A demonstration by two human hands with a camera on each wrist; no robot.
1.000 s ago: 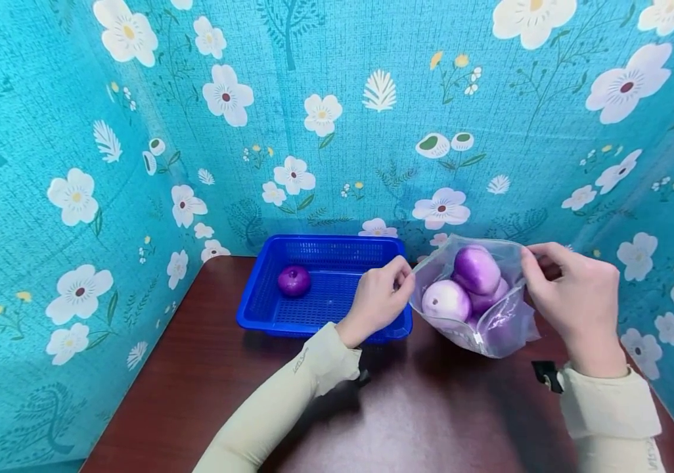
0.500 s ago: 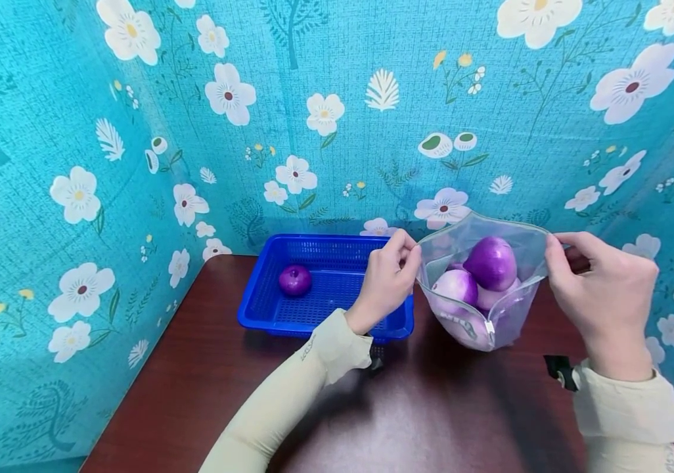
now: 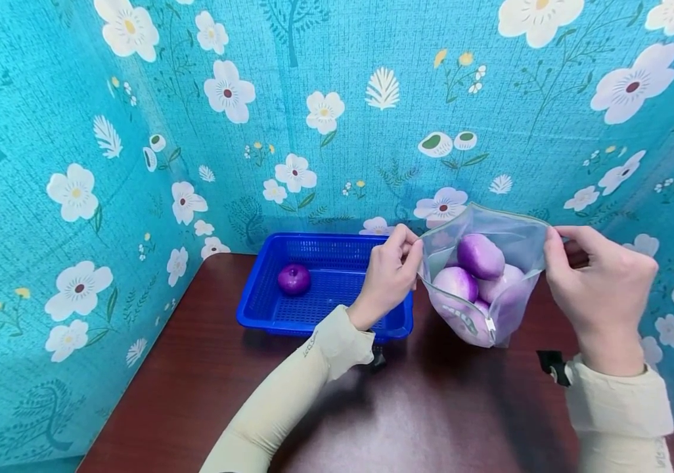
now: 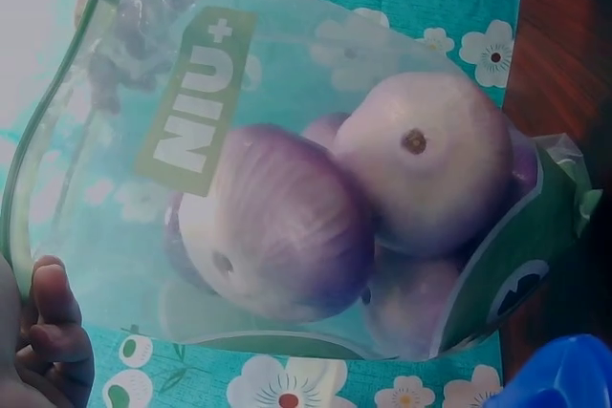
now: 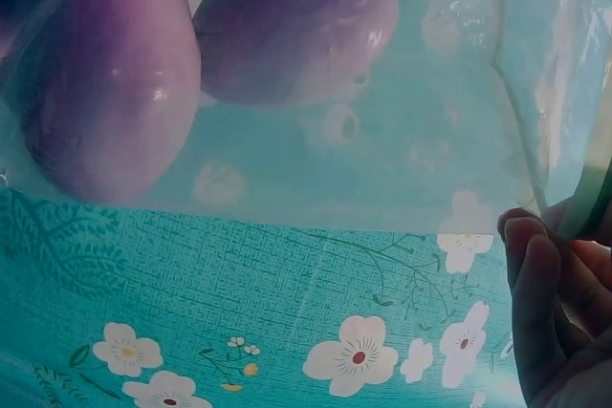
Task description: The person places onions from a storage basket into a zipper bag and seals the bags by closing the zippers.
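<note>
I see the left hand (image 3: 385,274) and right hand (image 3: 606,289) pinch the bag (image 3: 466,319) of onions (image 3: 481,256), maybe to spread its mouth.

Blue basket (image 3: 328,289) partly hidden, lower onion (image 4: 411,305) overlapped, left sleeve (image 3: 286,391) cut off below

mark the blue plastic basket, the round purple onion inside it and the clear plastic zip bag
Blue plastic basket (image 3: 331,295), head view, bare floor
Round purple onion (image 3: 293,281), head view, front side
Clear plastic zip bag (image 4: 196,100), left wrist view, printed NIU+ label
</note>
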